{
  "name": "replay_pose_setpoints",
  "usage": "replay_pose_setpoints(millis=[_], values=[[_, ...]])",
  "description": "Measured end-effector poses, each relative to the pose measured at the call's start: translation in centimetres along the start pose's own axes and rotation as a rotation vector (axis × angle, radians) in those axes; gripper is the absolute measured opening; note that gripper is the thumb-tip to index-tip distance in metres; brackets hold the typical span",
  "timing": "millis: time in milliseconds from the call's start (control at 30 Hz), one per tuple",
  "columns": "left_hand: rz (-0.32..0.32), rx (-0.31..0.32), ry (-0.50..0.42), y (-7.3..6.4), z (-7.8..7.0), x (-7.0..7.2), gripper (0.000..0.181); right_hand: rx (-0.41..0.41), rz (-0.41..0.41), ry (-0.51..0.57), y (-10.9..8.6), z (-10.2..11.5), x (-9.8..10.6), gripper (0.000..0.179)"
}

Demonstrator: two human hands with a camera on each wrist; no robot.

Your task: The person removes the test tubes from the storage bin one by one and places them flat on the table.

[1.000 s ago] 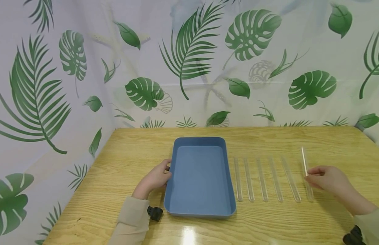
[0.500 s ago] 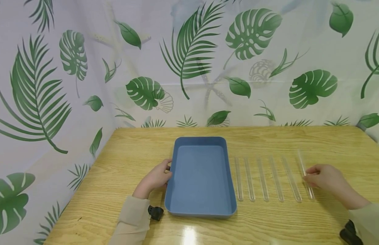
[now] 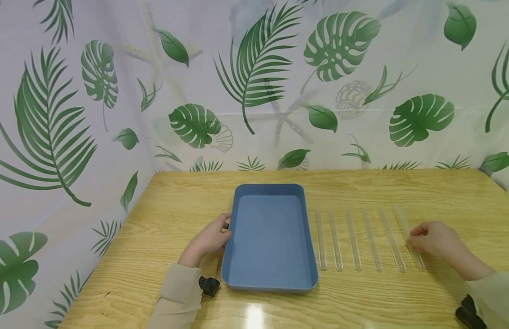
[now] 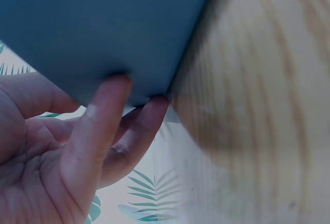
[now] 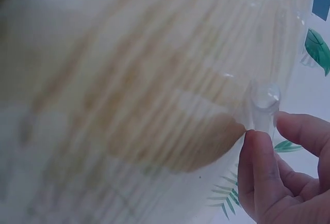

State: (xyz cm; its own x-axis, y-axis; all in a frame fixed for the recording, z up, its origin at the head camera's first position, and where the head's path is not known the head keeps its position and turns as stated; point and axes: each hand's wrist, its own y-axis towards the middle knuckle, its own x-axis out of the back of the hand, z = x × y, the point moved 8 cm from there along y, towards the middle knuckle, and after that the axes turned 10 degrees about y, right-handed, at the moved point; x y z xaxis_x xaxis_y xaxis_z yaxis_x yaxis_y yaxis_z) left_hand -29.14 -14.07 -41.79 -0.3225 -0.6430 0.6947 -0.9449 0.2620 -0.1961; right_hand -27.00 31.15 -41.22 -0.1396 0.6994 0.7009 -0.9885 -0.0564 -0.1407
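A blue tray (image 3: pixel 270 242) stands on the wooden table. My left hand (image 3: pixel 209 237) is at its left side, and in the left wrist view the fingertips (image 4: pixel 119 82) touch the tray's outer wall (image 4: pixel 118 22). To the right, my right hand (image 3: pixel 437 240) pinches a clear test tube (image 3: pixel 403 224) between thumb and fingers. The right wrist view shows the tube's rounded end (image 5: pixel 266 98) at the fingertips. Whether this tube touches the table cannot be told. Left of it, several more test tubes (image 3: pixel 371 242) lie side by side in a row.
The wooden table (image 3: pixel 164 201) reaches back to a leaf-printed cloth (image 3: pixel 262 91), which also hangs along the left side. Black straps with small devices sit at both wrists, the left one (image 3: pixel 210 286) near the tray's front corner. No test tube lies inside the tray.
The tube in my right hand has turned so that its far end leans left, roughly in line with the row. The right hand has shifted slightly left. My left hand and the tray stay put.
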Motion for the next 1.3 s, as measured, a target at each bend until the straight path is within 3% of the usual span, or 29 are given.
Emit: replay_pose_setpoints(millis=[1033,1300], values=[[-0.008,-0.006,-0.005,-0.09,0.13,-0.15,0.048,-0.003,-0.010,-0.013,0.40,-0.51,-0.26,0.033],[-0.011,-0.008,-0.003,-0.21,-0.07,-0.15,0.048,0.000,0.019,0.002,0.14,-0.63,-0.31,0.039]])
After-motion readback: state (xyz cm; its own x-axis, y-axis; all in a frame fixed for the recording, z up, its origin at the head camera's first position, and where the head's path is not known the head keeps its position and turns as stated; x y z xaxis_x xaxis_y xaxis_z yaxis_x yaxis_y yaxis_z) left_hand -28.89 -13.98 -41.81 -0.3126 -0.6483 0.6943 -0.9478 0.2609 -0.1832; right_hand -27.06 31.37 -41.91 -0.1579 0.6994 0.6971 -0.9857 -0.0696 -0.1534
